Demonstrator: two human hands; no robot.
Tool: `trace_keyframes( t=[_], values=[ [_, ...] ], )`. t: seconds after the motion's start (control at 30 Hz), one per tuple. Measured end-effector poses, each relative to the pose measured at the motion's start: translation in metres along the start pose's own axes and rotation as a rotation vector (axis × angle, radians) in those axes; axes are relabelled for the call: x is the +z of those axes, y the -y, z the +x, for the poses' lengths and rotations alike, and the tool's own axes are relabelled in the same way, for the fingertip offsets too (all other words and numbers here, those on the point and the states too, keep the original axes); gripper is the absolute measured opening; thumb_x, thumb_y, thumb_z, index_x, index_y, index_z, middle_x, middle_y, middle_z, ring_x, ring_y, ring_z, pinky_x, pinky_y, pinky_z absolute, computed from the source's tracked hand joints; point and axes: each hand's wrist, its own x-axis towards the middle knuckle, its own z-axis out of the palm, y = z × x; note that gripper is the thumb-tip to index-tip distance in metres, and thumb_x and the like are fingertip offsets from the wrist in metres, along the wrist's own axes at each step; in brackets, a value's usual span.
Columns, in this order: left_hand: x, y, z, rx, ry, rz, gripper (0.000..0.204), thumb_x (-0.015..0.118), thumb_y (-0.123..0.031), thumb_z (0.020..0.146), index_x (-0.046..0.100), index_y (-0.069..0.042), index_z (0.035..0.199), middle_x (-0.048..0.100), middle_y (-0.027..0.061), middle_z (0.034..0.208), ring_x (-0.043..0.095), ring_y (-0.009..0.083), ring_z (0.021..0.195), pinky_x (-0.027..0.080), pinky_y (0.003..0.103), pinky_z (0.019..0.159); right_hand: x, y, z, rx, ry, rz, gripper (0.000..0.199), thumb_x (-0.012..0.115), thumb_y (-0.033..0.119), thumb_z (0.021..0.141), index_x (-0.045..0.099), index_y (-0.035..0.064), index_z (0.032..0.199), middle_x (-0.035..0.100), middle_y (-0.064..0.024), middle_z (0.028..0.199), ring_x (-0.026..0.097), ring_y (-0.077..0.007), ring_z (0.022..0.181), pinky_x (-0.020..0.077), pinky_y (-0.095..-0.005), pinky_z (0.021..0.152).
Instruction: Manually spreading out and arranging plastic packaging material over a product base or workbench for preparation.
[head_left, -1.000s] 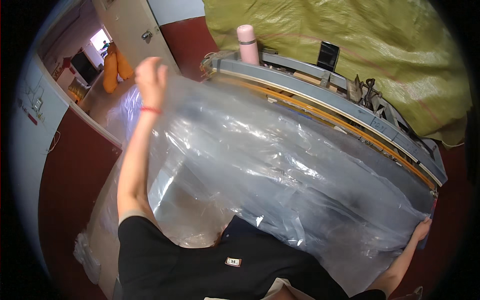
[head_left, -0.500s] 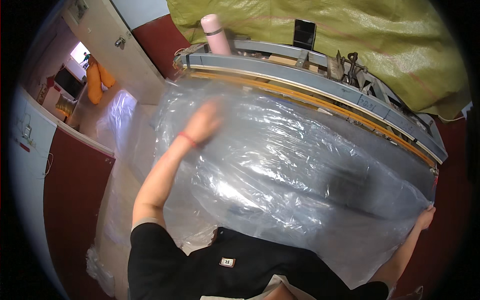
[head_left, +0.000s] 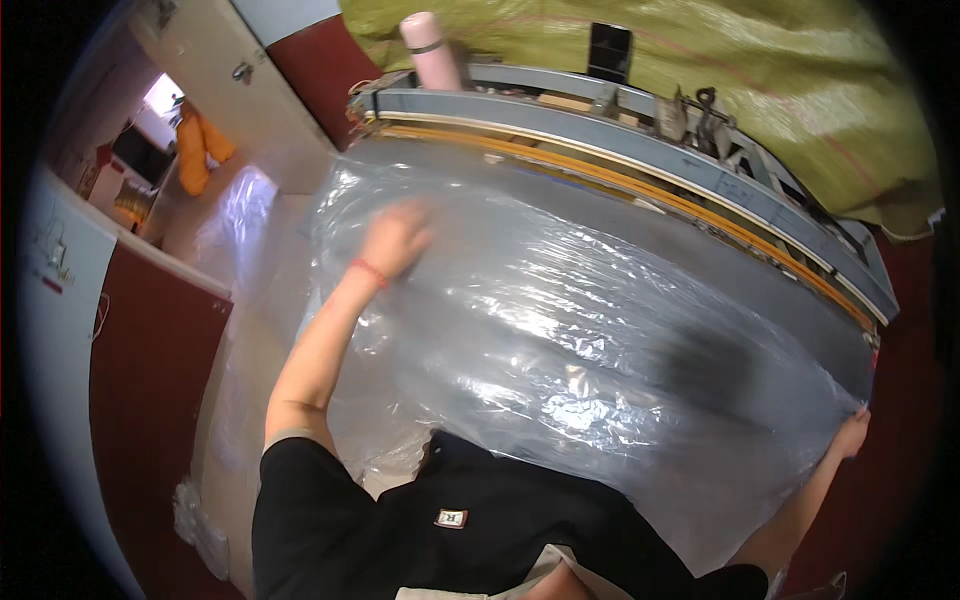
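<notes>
The right hand [head_left: 852, 432] pinches the plastic sheet [head_left: 540, 290] in its fingers; best hold taut there, smoothing wrinkles toward the left hand [head_left: 398, 238], whose blurred fingers' state I cannot tell.

dark-red wall [head_left: 150, 390], open door [head_left: 245, 110], perhaps window [head_left: 163, 98] beyond

The shirt [head_left: 330, 520] is black (beige collar [head_left: 440, 594], pale chest patch [head_left: 451, 518]), the wristband [head_left: 370, 272] red.
</notes>
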Motion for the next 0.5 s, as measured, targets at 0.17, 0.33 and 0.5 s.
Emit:
trace_keyframes(
  t=[0.17,0.33,0.5],
  values=[
    [0.027,-0.033,0.023,0.273,-0.062,-0.143,0.039,0.057,-0.022,0.082,0.053,0.000,0.113,0.051,0.0132,0.119,0.047,0.0309,0.107,0.040,0.035,0.090,0.002,0.004,0.000,0.025,-0.003,-0.010,0.035,0.033,0.037,0.090,0.053,0.0129,0.106,0.059,-0.0176,0.098,0.056,-0.0390,0.089,0.0435,-0.0490,0.070],
    [0.039,-0.052,0.046,0.226,-0.218,-0.138,0.024,0.060,-0.018,0.078,0.063,-0.002,0.095,0.062,0.0098,0.098,0.054,0.0277,0.085,0.045,0.034,0.075,0.026,-0.052,0.028,-0.063,-0.064,0.301,0.033,0.040,0.032,0.090,0.054,0.0057,0.103,0.061,-0.0140,0.088,0.057,-0.0287,0.080,0.0443,-0.0384,0.067],
    [0.046,-0.063,0.074,0.138,-0.233,-0.049,0.026,0.066,-0.013,0.072,0.063,-0.006,0.097,0.059,0.0099,0.077,0.054,0.0261,0.075,0.045,0.034,0.067,0.015,-0.100,0.050,0.068,0.108,1.072,0.028,0.050,0.029,0.088,0.058,0.0039,0.097,0.057,-0.0017,0.079,0.052,-0.0106,0.072,0.0418,-0.0265,0.066]
  ],
)
